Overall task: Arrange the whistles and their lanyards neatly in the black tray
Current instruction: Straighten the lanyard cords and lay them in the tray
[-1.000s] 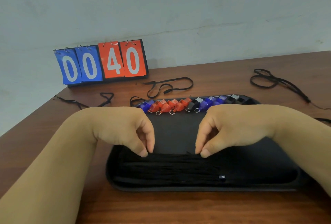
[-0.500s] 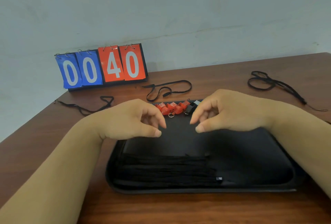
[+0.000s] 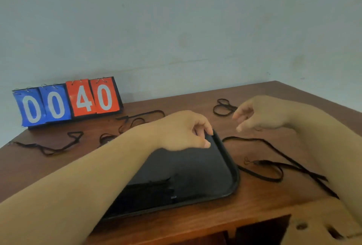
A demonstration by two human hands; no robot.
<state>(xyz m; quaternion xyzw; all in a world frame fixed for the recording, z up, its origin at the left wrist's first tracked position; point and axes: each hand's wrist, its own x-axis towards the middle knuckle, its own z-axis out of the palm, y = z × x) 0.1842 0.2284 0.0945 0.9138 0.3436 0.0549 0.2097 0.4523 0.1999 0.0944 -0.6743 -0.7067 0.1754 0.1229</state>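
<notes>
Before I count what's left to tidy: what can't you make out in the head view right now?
Head view only.
Whistles: none visible; the left hand and its forearm cover the black tray's far edge and left side.
Left hand's grip: blurred, so touching the tray rim or not is unclear.
Right hand: motion-blurred; holding anything is unclear.
Loose lanyard right of the tray: its near end runs under the right forearm.

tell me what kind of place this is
Likely a plain indoor room set up for sorting sports gear: a wooden table against a bare pale wall, a flip scoreboard reading 00 40, and black lanyards loose beside a black tray.
</notes>
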